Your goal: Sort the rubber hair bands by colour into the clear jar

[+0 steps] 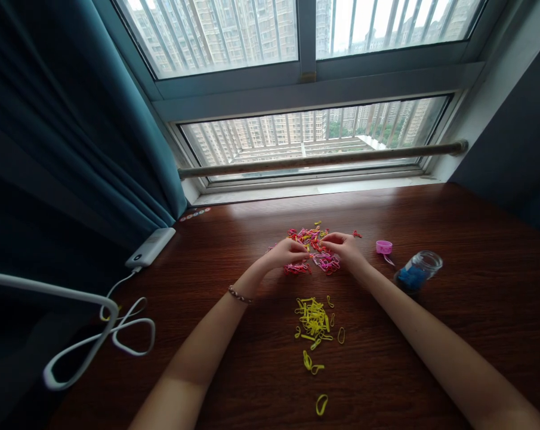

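Observation:
A mixed pile of small rubber bands [326, 261], mostly pink and red with some yellow, lies on the brown wooden table. Over the pile's left side, my left hand [290, 252] has its fingers pressed together. My right hand [341, 246] pinches at the right side of the same pile. What either pinch holds, if anything, is too small to make out. Closer to me is a heap of yellow rubber bands [313, 318], with a few loose yellow ones [322, 405] below it.
On the right, a clear jar [419, 272] with blue contents leans on its side near a pink lid [383, 246]. A white power strip [151, 246] with a looped cable [133, 325] lies left by the curtain [130, 119]. A window with a rail [323, 160] borders the table's far side.

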Demonstrator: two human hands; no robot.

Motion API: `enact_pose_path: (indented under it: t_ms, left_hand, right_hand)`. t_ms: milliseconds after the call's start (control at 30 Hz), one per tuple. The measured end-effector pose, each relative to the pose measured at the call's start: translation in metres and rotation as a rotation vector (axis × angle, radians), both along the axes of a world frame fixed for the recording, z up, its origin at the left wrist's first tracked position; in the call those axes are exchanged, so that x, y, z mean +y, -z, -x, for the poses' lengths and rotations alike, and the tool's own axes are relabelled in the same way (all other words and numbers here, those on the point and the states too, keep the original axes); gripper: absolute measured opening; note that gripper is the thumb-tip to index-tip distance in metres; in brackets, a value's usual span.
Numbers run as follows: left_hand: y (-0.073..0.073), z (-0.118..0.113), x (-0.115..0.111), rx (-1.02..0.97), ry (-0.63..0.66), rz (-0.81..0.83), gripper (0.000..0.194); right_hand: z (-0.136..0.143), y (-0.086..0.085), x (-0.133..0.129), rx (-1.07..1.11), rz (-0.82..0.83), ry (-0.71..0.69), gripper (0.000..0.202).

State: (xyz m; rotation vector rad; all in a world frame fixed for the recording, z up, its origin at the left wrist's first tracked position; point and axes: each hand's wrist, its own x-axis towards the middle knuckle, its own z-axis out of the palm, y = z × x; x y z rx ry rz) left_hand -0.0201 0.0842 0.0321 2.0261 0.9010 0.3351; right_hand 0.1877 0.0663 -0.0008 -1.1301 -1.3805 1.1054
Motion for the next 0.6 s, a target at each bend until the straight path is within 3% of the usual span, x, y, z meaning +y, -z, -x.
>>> enact_pose_path:
  t_ms: [67, 100, 167, 233, 267, 300, 400, 433, 500, 600]
  left_hand:
    - [0.011, 0.003, 0.010, -0.044, -0.269, -0.220, 0.024]
    - [0.017, 0.005, 0.014, -0.035, -0.329, -0.327, 0.022]
    - [0.028, 0.008, 0.019, 0.024, -0.367, -0.506, 0.024]
    - [0.034, 0.010, 0.020, 0.131, -0.353, -0.628, 0.029]
    - [0.036, 0.011, 0.019, 0.191, -0.349, -0.668, 0.030]
    - [0.037, 0.011, 0.018, 0.249, -0.347, -0.697, 0.031]
    - [0.038, 0.010, 0.015, 0.369, -0.331, -0.735, 0.033]
    - [0.038, 0.010, 0.015, 0.387, -0.324, -0.739, 0.034]
    - [0.039, 0.009, 0.015, 0.400, -0.313, -0.748, 0.036]
    - [0.040, 0.008, 0.015, 0.381, -0.310, -0.766, 0.034]
  right_hand:
    - [0.003, -0.015, -0.009, -0.021, 0.077, -0.296, 0.027]
    - [0.005, -0.021, -0.014, -0.061, 0.125, -0.462, 0.027]
    - [0.010, -0.029, -0.022, -0.156, 0.227, -0.780, 0.028]
    - [0.014, -0.030, -0.025, -0.229, 0.272, -0.926, 0.030]
    - [0.016, -0.028, -0.024, -0.254, 0.245, -0.886, 0.030]
    - [0.017, -0.024, -0.022, -0.278, 0.178, -0.759, 0.028]
    - [0.018, -0.007, -0.010, -0.405, -0.165, -0.194, 0.025]
    - [0.017, -0.001, -0.006, -0.475, -0.270, -0.070, 0.027]
    - [0.016, 0.010, 0.001, -0.648, -0.400, 0.035, 0.030]
    - [0.017, 0.023, 0.005, -0.882, -0.415, 0.046, 0.036]
